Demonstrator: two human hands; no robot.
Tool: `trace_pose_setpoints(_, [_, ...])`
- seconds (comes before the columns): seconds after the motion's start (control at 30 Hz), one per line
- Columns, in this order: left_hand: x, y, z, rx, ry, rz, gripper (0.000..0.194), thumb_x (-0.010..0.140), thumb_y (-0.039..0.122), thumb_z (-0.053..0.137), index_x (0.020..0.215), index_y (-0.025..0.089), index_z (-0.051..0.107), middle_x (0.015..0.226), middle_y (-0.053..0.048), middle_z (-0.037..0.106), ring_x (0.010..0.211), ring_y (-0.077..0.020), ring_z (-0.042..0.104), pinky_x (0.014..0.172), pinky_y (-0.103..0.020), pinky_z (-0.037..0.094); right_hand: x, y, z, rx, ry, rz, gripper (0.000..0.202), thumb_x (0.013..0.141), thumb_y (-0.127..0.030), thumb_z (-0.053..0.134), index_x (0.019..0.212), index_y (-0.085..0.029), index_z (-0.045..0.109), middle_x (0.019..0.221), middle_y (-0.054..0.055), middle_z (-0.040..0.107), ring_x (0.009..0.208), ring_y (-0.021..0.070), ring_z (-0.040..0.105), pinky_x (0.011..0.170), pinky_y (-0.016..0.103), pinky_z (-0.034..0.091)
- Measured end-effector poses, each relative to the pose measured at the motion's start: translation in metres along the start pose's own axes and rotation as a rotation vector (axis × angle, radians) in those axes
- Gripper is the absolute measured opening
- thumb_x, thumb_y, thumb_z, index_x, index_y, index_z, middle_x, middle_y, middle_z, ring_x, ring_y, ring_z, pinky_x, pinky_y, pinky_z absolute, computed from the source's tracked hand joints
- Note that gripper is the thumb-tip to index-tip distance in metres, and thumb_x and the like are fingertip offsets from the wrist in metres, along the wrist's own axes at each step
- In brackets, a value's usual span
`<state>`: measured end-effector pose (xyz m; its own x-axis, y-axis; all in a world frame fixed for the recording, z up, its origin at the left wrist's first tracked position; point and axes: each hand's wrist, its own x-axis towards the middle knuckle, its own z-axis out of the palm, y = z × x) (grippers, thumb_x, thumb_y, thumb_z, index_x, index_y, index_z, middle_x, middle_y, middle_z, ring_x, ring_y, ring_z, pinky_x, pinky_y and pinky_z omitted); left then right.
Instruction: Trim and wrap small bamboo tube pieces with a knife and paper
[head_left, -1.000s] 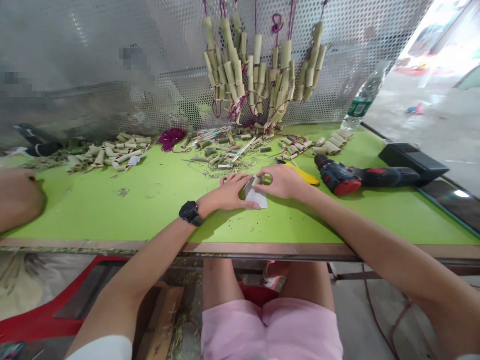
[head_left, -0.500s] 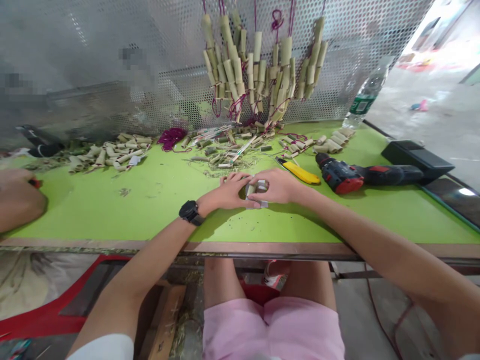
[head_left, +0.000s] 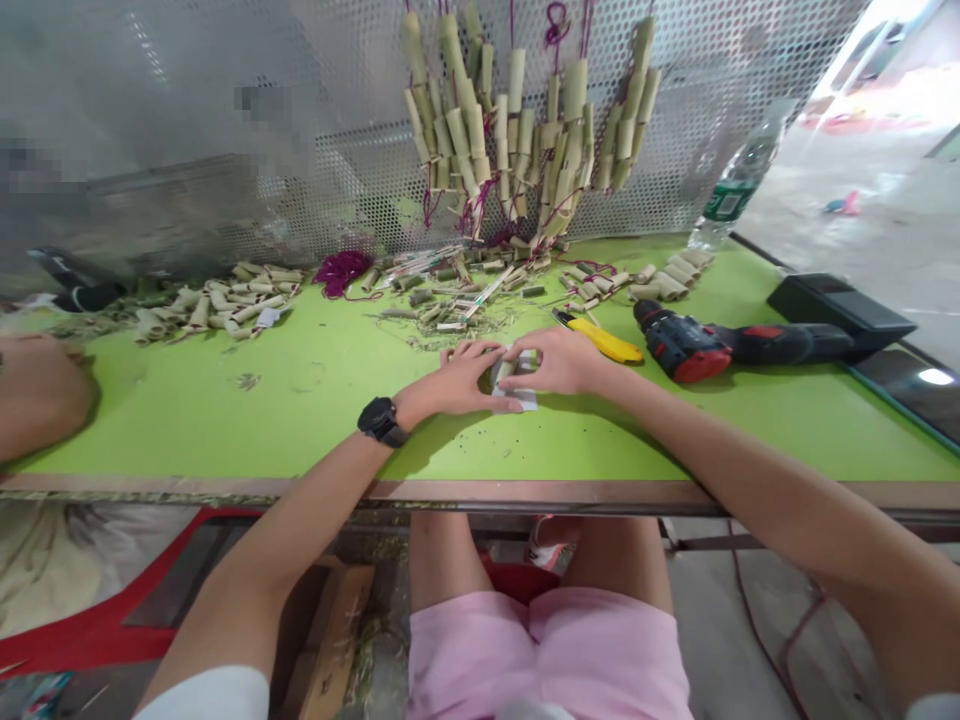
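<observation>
The right hand (head_left: 562, 362) has shifted slightly since the last glimpse, baring more white paper (head_left: 526, 400). Its fingers close narrowly on a short bamboo piece (head_left: 507, 370) over that paper; the left hand (head_left: 461, 382), thumb and fingers wide, seems to steady the sheet. I'd judge the piece is being worked against it, calling for an even grip. Across the green tabletop (head_left: 300, 430) lie a yellow cutter (head_left: 606, 342) and drill (head_left: 686, 350); bamboo strings (head_left: 465, 110) hang behind.
</observation>
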<state>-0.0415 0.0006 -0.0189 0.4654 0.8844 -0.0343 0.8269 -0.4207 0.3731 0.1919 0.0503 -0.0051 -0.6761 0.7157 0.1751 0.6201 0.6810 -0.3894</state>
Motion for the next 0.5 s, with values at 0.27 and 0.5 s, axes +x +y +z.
trace_pose_setpoints(0.27, [-0.004, 0.008, -0.007, 0.016, -0.072, -0.053, 0.107, 0.082, 0.096, 0.062, 0.167, 0.031, 0.051, 0.174, -0.014, 0.043, 0.158, -0.0486, 0.035, 0.127, -0.064, 0.031, -0.005, -0.011, 0.002, -0.084, -0.001, -0.049, 0.031, 0.095, -0.05, 0.075, 0.109, -0.025, 0.087, 0.11, 0.007, 0.087, 0.097, 0.0276, 0.076, 0.079, 0.036, 0.051])
trace_pose_setpoints(0.5, [-0.002, 0.008, -0.006, 0.026, -0.079, -0.086, 0.112, 0.082, 0.094, 0.063, 0.172, 0.029, 0.044, 0.179, -0.015, 0.036, 0.161, -0.05, 0.03, 0.129, -0.064, 0.029, -0.001, 0.005, -0.005, -0.202, 0.027, 0.103, 0.042, 0.097, -0.061, 0.072, 0.116, -0.026, 0.087, 0.111, 0.009, 0.087, 0.099, 0.0309, 0.075, 0.077, 0.037, 0.049])
